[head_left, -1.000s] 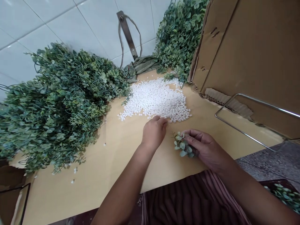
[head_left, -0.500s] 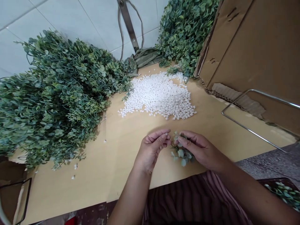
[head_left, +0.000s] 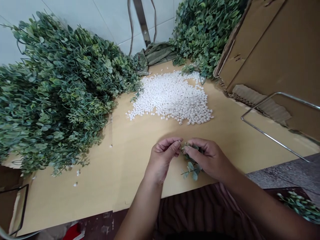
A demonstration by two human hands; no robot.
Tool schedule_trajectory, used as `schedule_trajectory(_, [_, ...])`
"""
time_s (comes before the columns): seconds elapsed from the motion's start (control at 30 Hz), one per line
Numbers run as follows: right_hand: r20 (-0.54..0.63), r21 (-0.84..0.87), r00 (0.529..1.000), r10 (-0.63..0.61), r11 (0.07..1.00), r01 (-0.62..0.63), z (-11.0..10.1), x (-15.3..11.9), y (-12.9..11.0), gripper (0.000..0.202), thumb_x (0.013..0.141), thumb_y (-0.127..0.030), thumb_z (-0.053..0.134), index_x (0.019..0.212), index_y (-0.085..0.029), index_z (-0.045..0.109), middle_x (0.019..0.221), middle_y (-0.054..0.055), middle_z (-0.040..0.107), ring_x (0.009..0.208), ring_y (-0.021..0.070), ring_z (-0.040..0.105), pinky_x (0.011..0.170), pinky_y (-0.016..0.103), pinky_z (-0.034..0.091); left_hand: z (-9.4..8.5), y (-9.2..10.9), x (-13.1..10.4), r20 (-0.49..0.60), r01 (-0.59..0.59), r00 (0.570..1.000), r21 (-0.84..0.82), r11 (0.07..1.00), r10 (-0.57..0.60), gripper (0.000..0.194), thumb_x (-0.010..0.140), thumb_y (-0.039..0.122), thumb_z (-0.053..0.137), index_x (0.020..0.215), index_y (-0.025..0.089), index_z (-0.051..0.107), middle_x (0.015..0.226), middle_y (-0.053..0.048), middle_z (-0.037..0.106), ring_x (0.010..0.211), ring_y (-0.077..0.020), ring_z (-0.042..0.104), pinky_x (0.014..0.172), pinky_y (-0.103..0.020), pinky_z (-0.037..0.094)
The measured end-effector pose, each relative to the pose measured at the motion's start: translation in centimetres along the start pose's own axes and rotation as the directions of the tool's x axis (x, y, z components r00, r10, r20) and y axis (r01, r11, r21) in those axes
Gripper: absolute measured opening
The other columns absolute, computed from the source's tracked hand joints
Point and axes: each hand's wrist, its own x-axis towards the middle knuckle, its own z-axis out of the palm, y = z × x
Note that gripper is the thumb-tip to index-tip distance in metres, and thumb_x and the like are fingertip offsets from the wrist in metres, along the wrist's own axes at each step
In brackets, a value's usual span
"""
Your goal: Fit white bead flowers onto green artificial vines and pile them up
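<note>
My right hand (head_left: pixel 203 155) pinches a small green leafy sprig (head_left: pixel 192 168), whose leaves hang below the fingers. Close beside it, my left hand (head_left: pixel 165 155) is closed, thumb against the index finger, at the sprig's upper end. What those left fingertips hold is too small and too hidden to make out. Beyond both hands, a spread pile of small white pieces (head_left: pixel 172 96) lies on the tan board (head_left: pixel 135 143).
Green foliage is heaped at the left (head_left: pixel 57 96) and at the back (head_left: pixel 207 33). A large cardboard box (head_left: pixel 280 56) stands at the right, near a bent metal wire frame (head_left: pixel 272 136). A dark green cloth (head_left: pixel 160 53) lies by the wall. More leaves (head_left: pixel 300 205) show at lower right.
My hands have come closer together, bringing the sprig's upper end to my left fingertips. The view has shifted slightly.
</note>
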Motion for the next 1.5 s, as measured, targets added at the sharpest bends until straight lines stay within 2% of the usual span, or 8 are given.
schedule_trajectory(0.13, [-0.013,0.000,1.000,0.010,1.000,-0.010,0.02,0.16,0.07,0.023,0.077,-0.028,0.045,0.057,-0.018,0.045,0.053,-0.002,0.041,0.053,0.0107,0.039,0.051,0.023,0.035,0.02,0.19,0.02,0.030,0.039,0.999,-0.003,0.999,-0.039,0.019,0.056,0.025,0.079,0.071,0.015,0.073,0.056,0.000,0.064,0.052,-0.0057,0.055,0.053,-0.016,0.043])
schedule_trajectory(0.3, [-0.055,-0.016,0.998,0.008,1.000,-0.009,0.02,0.18,0.07,0.023,0.074,-0.027,0.046,0.053,-0.018,0.042,0.050,-0.004,0.034,0.048,0.0088,0.033,0.044,0.021,0.028,0.09,0.45,0.05,0.012,0.057,0.998,-0.012,0.998,-0.057,0.021,0.055,0.026,0.078,0.071,0.014,0.071,0.059,-0.001,0.066,0.053,-0.0086,0.058,0.052,-0.019,0.046])
schedule_trajectory(0.5, [-0.083,-0.055,0.997,-0.004,0.998,-0.001,0.16,0.22,0.12,0.021,0.073,-0.024,0.045,0.054,-0.018,0.044,0.049,-0.005,0.034,0.048,0.0086,0.032,0.044,0.021,0.029,-0.04,0.19,0.18,0.023,-0.003,1.000,0.027,1.000,0.003,0.017,0.058,0.024,0.077,0.073,0.017,0.072,0.062,0.000,0.068,0.055,-0.0075,0.059,0.055,-0.019,0.046])
schedule_trajectory(0.67, [-0.055,-0.068,0.998,0.000,0.998,-0.004,0.20,0.05,0.21,0.018,0.074,-0.022,0.045,0.058,-0.016,0.052,0.050,-0.003,0.044,0.048,0.0095,0.039,0.046,0.021,0.033,-0.30,-0.12,0.18,0.044,-0.048,0.998,0.140,0.989,0.042,0.018,0.064,0.024,0.074,0.081,0.019,0.074,0.057,0.001,0.065,0.055,-0.0075,0.056,0.058,-0.019,0.045])
schedule_trajectory(0.87, [-0.078,-0.086,0.997,0.017,0.996,-0.024,0.19,-0.08,0.39,0.019,0.074,-0.023,0.046,0.057,-0.017,0.051,0.051,-0.002,0.045,0.049,0.0098,0.041,0.046,0.021,0.034,-0.17,-0.05,0.10,0.055,-0.078,0.996,0.218,0.973,0.067,0.013,0.065,0.026,0.073,0.074,0.016,0.072,0.058,0.001,0.063,0.055,-0.0082,0.053,0.057,-0.021,0.044])
schedule_trajectory(1.07, [-0.063,-0.086,0.998,-0.012,0.996,0.006,0.18,-0.01,0.34,0.019,0.074,-0.022,0.046,0.057,-0.017,0.051,0.050,-0.003,0.043,0.048,0.0091,0.039,0.045,0.020,0.033,-0.34,0.06,0.21,0.043,-0.052,0.998,0.167,0.985,0.045,0.015,0.062,0.026,0.075,0.073,0.016,0.071,0.056,0.001,0.061,0.053,-0.0067,0.052,0.054,-0.019,0.042])
schedule_trajectory(1.23, [-0.086,-0.088,0.996,-0.025,0.996,0.018,0.19,0.06,0.35,0.020,0.073,-0.023,0.046,0.054,-0.017,0.047,0.048,-0.004,0.038,0.047,0.0087,0.036,0.043,0.020,0.031,-0.45,0.24,0.28,0.033,0.003,0.999,0.125,0.992,-0.007,0.020,0.058,0.026,0.078,0.073,0.015,0.072,0.057,0.000,0.065,0.054,-0.0087,0.056,0.057,-0.021,0.046])
schedule_trajectory(1.5, [-0.096,-0.096,0.995,-0.039,0.995,0.030,0.12,0.11,0.44,0.021,0.073,-0.022,0.045,0.053,-0.018,0.041,0.048,-0.004,0.037,0.047,0.0082,0.035,0.043,0.020,0.030,-0.23,0.20,0.33,0.033,-0.026,0.999,0.118,0.993,0.022,0.018,0.056,0.025,0.079,0.070,0.016,0.072,0.057,0.000,0.066,0.054,-0.0085,0.057,0.058,-0.021,0.046])
